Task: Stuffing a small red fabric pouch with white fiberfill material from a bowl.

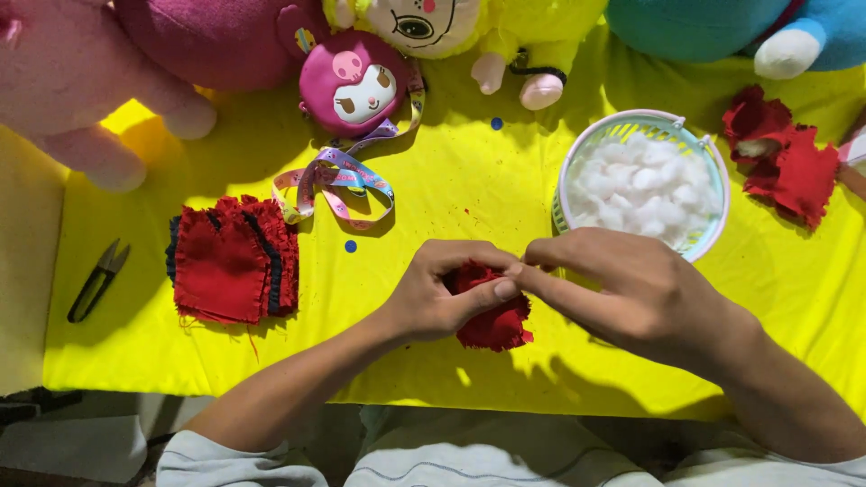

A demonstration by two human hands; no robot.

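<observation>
My left hand (446, 293) grips a small red fabric piece (494, 326) over a yellow cloth (451, 180); thumb and fingers pinch its upper edge. My right hand (631, 289) meets it from the right, its fingertips pressed to the same edge of the red piece. Just beyond my right hand stands a pale round basket (713, 162) filled with white stuffing (640, 185). A stack of red fabric pieces (230, 261) lies to the left of my left hand.
Small black snips (97, 281) lie at the far left off the yellow cloth. A colourful strap (338, 180) trails from a pink round plush (354, 83). Several plush toys line the far edge. More red fabric pieces (785, 158) sit at the right.
</observation>
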